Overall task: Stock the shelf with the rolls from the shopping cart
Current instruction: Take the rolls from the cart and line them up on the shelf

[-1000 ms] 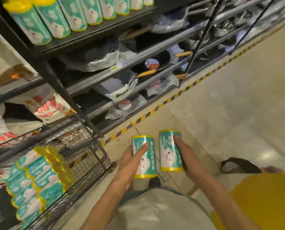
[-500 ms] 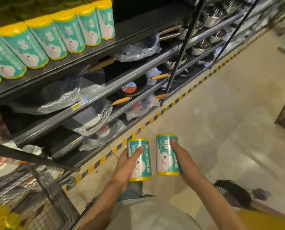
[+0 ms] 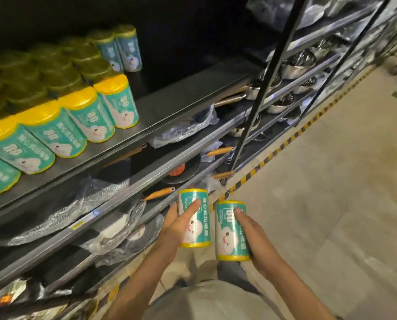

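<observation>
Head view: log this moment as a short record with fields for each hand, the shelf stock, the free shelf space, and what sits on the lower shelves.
left hand: left hand grips one teal roll, upright
right hand: right hand grips a second teal roll, upright
rolls apart: yes, a small gap shows between them
shelf stock: rolls with yellow tops stand in rows on the left of the shelf
free space: bare shelf to the right of the rows
lower shelves: wrapped pans with orange handles
cart: not in view

We see two upright teal, yellow-capped rolls, left roll point(image 3: 194, 219) beside right roll point(image 3: 231, 230), below shelf point(image 3: 169, 101) bearing stocked rolls point(image 3: 82, 114).
</observation>
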